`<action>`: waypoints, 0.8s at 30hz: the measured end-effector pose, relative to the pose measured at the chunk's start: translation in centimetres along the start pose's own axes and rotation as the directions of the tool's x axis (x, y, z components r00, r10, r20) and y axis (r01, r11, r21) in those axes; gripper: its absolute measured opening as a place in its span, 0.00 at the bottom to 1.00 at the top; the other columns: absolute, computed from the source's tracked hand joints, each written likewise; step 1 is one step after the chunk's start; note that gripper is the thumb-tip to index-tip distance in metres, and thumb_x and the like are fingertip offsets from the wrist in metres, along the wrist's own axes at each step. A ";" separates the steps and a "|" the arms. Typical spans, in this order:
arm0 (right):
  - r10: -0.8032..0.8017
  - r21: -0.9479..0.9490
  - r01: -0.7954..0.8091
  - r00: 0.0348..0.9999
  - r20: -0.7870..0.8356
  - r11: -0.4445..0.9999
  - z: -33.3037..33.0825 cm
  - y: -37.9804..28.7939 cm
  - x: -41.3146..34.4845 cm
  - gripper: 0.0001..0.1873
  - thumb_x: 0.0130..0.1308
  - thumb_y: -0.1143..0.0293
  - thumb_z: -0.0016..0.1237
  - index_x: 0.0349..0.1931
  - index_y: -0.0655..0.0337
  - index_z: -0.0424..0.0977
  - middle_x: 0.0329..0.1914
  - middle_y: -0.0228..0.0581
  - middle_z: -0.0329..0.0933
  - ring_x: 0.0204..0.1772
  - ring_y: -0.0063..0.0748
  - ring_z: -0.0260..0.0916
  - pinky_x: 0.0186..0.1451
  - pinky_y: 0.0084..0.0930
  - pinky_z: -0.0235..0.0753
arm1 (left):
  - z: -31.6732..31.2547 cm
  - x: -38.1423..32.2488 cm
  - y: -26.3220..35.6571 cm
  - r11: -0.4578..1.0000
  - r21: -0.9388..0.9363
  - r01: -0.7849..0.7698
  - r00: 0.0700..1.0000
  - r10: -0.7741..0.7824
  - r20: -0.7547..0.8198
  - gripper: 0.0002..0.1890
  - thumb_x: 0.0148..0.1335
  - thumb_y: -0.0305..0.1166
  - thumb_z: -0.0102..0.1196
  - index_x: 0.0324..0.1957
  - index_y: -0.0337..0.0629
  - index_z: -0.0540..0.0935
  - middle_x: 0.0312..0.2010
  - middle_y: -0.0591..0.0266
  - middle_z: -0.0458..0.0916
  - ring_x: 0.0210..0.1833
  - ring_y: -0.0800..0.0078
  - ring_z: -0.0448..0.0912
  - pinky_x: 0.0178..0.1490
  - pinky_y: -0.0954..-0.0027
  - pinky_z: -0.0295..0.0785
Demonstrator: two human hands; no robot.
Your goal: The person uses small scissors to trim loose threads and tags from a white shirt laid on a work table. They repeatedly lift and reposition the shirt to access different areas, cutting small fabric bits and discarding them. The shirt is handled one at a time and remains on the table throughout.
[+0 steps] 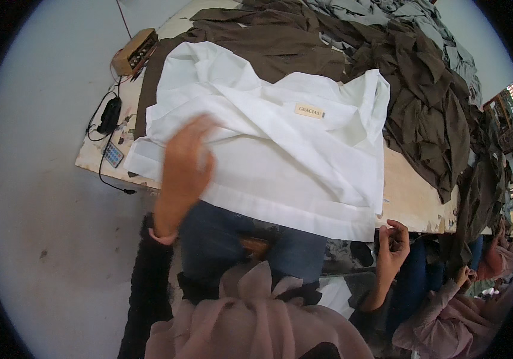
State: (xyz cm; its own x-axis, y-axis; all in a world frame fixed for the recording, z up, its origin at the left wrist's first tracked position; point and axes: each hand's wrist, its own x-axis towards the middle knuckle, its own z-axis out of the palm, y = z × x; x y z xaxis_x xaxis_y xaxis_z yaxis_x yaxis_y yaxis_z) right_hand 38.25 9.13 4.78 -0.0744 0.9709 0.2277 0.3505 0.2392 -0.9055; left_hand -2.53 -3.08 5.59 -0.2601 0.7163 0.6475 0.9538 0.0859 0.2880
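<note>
A white garment (256,179) lies spread over the table's front edge, its upper part folded and rumpled, its straight hem hanging towards my lap. Inside its upper right part sits a small cream label (309,111) bearing writing. My left hand (187,175), blurred by motion, is over the garment's left part with thumb and fingers apart and nothing seen in it. Just off the garment's lower right corner is my right hand (393,244), near the table edge. Its fingers are curled, thumb close to index finger; whether anything thin is between them cannot be made out.
Dark brown cloth (418,98) is heaped behind and right of the garment, grey cloth (454,58) beyond it. At the table's (411,179) left stand a wooden box (135,51), a black adapter (110,114) with cable and a remote control (113,155). Another person's hands (465,276) are at right.
</note>
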 end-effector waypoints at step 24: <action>0.010 0.084 -0.029 0.976 0.218 0.996 3.6 -0.7 2.4 0.10 0.67 0.71 0.57 0.32 0.66 0.72 0.26 0.25 0.68 0.31 0.14 0.59 0.33 0.17 0.60 | 9.7 2.5 12.9 0.249 -0.829 0.501 0.856 -0.003 0.517 0.11 0.69 0.26 0.58 0.51 0.35 0.78 0.37 0.68 0.81 0.43 0.85 0.76 0.50 0.82 0.70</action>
State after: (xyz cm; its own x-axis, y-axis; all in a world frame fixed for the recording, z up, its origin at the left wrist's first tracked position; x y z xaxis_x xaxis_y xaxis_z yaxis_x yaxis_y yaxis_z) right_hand 34.41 11.39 4.67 -0.2730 0.9525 0.1353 0.2730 0.2116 -0.9385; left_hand 10.58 6.54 4.11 -0.1481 0.9708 0.1886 -0.0174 -0.1932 0.9810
